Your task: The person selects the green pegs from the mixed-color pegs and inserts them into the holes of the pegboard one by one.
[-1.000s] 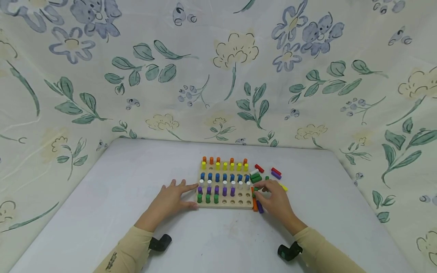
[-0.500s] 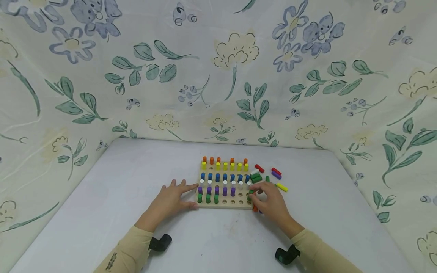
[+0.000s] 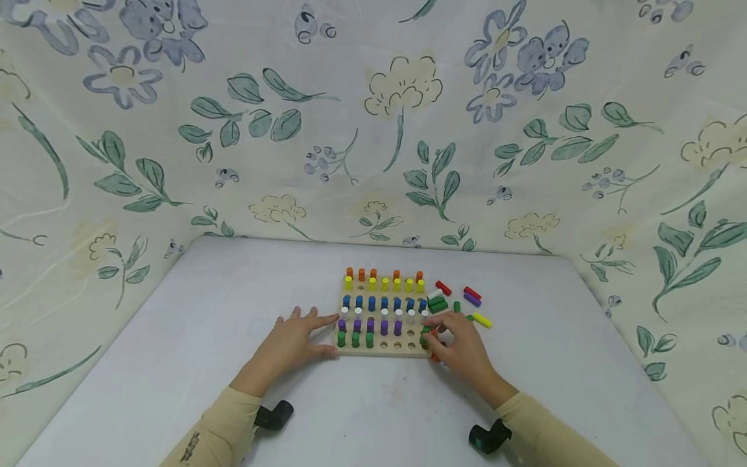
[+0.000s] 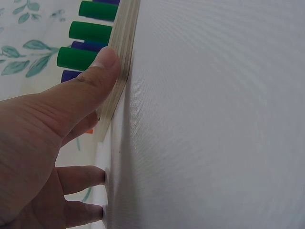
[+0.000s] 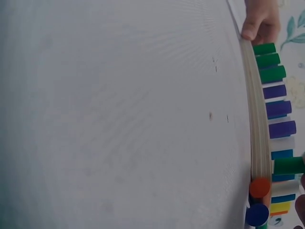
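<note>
Left hand [image 3: 296, 340]: fingers apart, thumb and 1 finger touching board [image 3: 385, 353]; brace firmly. Right hand [image 3: 465, 344]: thumb and finger clamped on green peg [image 5: 287, 166] at board's near right corner; press straight down. Farther: loose pegs [image 3: 438, 307]; avoid nudging.

A white table [image 3: 262, 279] carries a wooden pegboard [image 3: 385, 353] lying flat about midway between its left and right edges. Loose pieces lie scattered from the board toward the table's right edge: two red pegs [image 3: 443, 287], a purple peg [image 3: 472, 300], a white peg [image 3: 435, 294], a yellow peg [image 3: 482, 320] and several green pegs [image 3: 438, 307]. An orange peg [image 5: 259, 187] and a dark blue peg [image 5: 257, 214] lie just beside the board.
</note>
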`<state>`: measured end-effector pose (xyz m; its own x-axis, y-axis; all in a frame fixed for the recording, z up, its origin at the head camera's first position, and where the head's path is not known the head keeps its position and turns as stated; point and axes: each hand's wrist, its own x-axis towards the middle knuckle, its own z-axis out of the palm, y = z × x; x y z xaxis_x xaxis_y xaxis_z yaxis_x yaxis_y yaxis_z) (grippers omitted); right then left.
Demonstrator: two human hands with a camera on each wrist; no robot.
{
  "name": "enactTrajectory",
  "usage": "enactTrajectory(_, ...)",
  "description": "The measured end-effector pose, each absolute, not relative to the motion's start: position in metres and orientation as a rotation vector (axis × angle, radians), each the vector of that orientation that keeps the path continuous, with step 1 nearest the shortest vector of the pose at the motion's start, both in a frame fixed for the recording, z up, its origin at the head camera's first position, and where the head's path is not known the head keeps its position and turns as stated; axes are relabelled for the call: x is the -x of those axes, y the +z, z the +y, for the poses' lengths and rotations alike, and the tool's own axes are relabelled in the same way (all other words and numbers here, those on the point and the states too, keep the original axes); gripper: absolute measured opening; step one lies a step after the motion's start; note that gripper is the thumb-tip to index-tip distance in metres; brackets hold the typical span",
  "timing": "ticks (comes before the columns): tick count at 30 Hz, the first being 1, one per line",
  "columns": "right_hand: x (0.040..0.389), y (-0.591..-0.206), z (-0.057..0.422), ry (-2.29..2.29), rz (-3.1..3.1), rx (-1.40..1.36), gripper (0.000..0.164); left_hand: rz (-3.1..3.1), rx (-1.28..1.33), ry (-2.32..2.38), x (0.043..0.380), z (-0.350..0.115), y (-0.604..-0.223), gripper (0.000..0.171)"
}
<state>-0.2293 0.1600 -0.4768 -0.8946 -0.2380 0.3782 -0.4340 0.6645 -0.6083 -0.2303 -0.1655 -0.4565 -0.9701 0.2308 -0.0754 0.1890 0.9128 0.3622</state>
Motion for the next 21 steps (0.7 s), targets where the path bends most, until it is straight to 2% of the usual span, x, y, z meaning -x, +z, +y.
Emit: enactTrajectory(21,0.232,-0.481,0.147,1.011,-2.582,-0.649,0.022,2.958,-0.333,0.547,0.229,-0.166,-0.456,0.077)
